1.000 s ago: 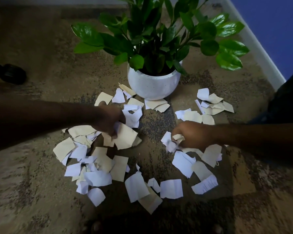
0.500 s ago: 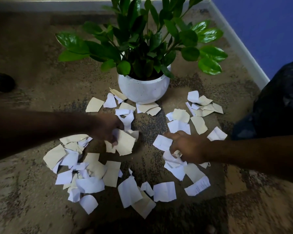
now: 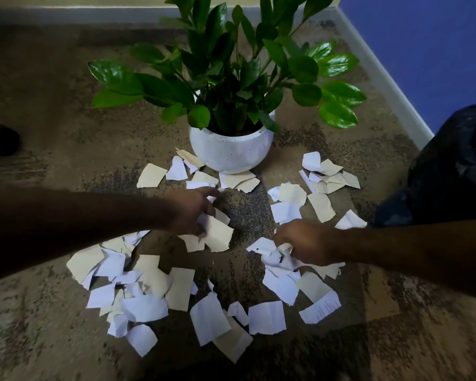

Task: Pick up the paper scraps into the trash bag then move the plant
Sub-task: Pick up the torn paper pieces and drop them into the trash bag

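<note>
Mottled brown carpet (image 3: 66,105), white baseboard (image 3: 382,83), blue wall (image 3: 429,45), dim light

Faint printed lines on one white paper scrap (image 3: 320,307), possibly text, too blurred to read

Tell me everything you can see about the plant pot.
The pot is round, bowl-shaped and white with small dark speckles; it looks like ceramic or stone. It stands upright on the carpet near the room corner and holds a plant with glossy green leaves. Several paper scraps lie against its front base. Neither hand touches it.
</note>
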Demonstrator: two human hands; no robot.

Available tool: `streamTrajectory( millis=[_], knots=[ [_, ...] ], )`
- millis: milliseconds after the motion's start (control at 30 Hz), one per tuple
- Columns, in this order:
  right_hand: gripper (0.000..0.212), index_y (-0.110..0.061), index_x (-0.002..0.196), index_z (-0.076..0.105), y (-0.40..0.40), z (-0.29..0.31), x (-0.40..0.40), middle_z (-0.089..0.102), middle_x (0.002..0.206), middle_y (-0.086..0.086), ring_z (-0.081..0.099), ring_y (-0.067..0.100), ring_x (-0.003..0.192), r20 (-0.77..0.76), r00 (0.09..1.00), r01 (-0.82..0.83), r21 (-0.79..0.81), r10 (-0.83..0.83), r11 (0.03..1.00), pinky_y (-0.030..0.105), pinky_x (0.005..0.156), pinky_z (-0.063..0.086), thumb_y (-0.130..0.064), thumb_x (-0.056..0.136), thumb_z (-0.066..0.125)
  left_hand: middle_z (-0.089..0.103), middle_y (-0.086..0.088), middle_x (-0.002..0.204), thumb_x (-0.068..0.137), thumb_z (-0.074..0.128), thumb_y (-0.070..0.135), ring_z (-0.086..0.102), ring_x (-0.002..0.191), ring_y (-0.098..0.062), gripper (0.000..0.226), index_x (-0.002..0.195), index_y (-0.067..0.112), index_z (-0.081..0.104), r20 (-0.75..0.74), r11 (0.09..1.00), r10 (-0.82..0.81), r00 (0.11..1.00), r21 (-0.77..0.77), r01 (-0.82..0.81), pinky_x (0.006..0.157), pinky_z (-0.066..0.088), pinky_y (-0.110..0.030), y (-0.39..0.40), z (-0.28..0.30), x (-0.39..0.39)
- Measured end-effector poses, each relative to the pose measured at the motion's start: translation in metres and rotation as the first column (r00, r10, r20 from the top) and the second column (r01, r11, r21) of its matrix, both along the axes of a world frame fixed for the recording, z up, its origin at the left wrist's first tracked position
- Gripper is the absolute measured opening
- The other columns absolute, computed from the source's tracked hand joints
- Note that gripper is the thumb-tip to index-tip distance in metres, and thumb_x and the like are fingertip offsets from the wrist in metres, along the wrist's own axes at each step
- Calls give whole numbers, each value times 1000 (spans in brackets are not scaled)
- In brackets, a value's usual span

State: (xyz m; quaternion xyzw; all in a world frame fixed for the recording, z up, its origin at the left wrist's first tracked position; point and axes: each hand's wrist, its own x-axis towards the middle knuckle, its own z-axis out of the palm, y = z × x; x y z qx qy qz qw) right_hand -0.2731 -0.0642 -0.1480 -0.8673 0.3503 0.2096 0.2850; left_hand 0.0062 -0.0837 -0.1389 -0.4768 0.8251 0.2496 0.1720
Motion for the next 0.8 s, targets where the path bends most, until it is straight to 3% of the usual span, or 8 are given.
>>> streamTrajectory(
  millis=[133,233,333,433,533,633,700,800],
  knots=[
    [15,-2,93,70,-12,7,-5,68,97,14,61,28,90,79,992,97,-15,-96,995,32,82,46,-4,79,65,39,1,149,83,68,22,53,119,-24,34,116,19,67,91,996,-86,992,23,84,87,47,-32,2,-11,-14],
    [12,-5,87,68,-20,13,-7,67,95,12,59,26,88,102,982,161,-35,-156,986,27,73,39,-2,76,66,45,-1,143,87,62,16,54,117,-23,37,123,22,63,114,993,-119,986,8,119,82,47,-29,4,-16,-18],
    [10,-4,85,68,-27,17,-11,67,90,12,59,27,84,158,968,205,-63,-193,977,30,71,40,-6,75,67,58,-4,131,89,59,18,57,116,-23,38,128,22,59,138,995,-101,985,22,99,89,51,-33,5,-19,-17],
    [18,-3,91,72,-33,25,-15,72,95,11,64,24,89,226,950,239,-71,-217,969,28,78,45,1,74,66,60,-3,128,86,64,20,57,115,-22,39,125,21,61,72,1000,-25,997,13,24,90,48,-30,3,-19,-13],
    [7,-4,77,68,-34,37,-17,70,82,11,64,25,79,313,923,264,-95,-223,960,44,81,47,2,74,65,64,-4,118,82,68,22,59,106,-21,31,113,17,67,-11,996,88,996,-13,-88,82,48,-29,-3,-15,-10],
    [23,-26,69,60,-32,56,-20,68,76,-1,64,16,77,392,875,338,-71,-285,939,52,92,46,-6,76,68,66,-3,112,81,70,25,60,99,-19,30,110,19,69,-74,983,177,981,-24,-180,79,48,-29,-8,-8,-12],
    [22,-27,76,60,-31,68,-26,68,81,-5,62,8,78,408,850,387,-51,-334,921,38,90,48,-8,78,71,66,0,110,81,69,24,60,98,-17,29,110,19,69,-105,976,211,972,-38,-216,77,44,-26,-9,-2,-17],
    [16,-23,96,64,-30,86,-38,63,93,-10,57,0,80,405,825,464,-88,-394,882,10,75,42,-16,84,72,63,4,109,83,69,23,60,104,-13,28,110,17,67,-146,968,237,961,-49,-246,73,35,-18,-8,2,-25]
  ],
)
